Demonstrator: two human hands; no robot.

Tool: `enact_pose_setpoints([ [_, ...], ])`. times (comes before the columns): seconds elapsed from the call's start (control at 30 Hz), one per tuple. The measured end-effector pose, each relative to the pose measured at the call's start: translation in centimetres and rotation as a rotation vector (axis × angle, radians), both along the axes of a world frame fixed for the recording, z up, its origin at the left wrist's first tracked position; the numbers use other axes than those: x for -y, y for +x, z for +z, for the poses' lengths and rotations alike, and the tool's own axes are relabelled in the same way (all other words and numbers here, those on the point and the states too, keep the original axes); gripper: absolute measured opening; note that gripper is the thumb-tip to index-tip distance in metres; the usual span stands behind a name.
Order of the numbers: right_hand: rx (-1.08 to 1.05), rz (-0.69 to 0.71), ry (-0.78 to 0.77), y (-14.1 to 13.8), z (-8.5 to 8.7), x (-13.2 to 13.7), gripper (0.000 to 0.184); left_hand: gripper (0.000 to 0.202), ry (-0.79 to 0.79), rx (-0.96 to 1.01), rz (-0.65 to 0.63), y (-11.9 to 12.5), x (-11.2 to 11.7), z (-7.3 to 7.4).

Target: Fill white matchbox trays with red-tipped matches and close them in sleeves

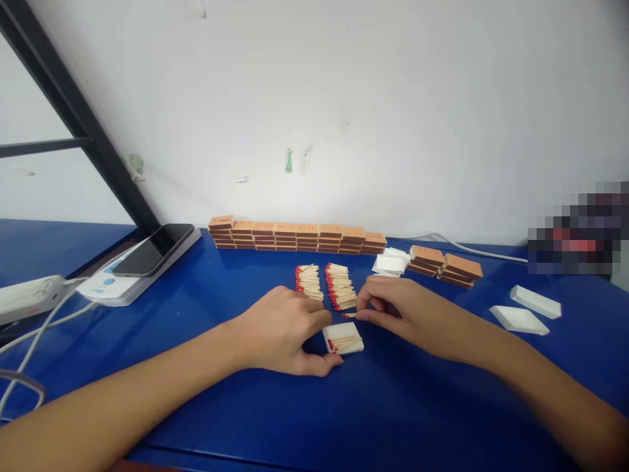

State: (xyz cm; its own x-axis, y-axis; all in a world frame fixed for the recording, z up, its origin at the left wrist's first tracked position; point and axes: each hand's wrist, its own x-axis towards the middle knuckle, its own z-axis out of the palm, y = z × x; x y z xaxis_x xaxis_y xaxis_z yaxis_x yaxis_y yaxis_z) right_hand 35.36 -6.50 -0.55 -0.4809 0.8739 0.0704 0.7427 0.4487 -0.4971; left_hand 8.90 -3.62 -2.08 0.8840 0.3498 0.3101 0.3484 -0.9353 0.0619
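Observation:
My left hand (289,331) curves around the left side of a small white matchbox tray (358,337), its thumb at the near edge and its index finger at the far edge. A few red-tipped matches (345,342) lie inside the tray. Just beyond it, my right hand (393,303) is closed in a pinch on a match (350,316), whose red head points left. Two piles of matches, a left pile (308,283) and a right pile (340,286), lie on the blue table behind the tray, heads mostly to the left.
A long row of stacked matchboxes (296,236) stands along the wall. More matchboxes (445,265) and white trays (392,262) are to its right. Two white pieces (521,319) lie at far right. At left are a phone (154,250), a white box (111,288), a power strip (29,299) and cables.

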Motion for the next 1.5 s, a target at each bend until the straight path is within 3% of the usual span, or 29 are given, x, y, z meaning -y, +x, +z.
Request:
enact_pose_setpoints([
  [0.2, -0.047, 0.019, -0.028, -1.7, 0.1, 1.2, 0.014, 0.037, 0.003, -0.008, 0.032, 0.0, 0.1, 0.1],
  [0.43, -0.006, 0.012, 0.195, 0.1, -1.5, -0.9, 0.014, 0.036, -0.008, 0.001, 0.017, 0.0, 0.0, -0.1],
  [0.67, 0.063, 0.017, 0.129, 0.5, -2.0, -1.2, 0.012, 0.037, -0.015, 0.001, 0.02, 0.1, 0.0, -0.1],
  [1.0, 0.052, -0.006, 0.052, 0.4, -0.6, -0.3, 0.022, 0.037, -0.035, -0.026, 0.047, 0.1, 0.0, 0.0],
  [1.5, 0.089, -0.001, 0.044, 0.9, -1.1, -0.8, 0.019, 0.036, -0.04, -0.031, 0.04, 0.1, -0.1, 0.0],
])
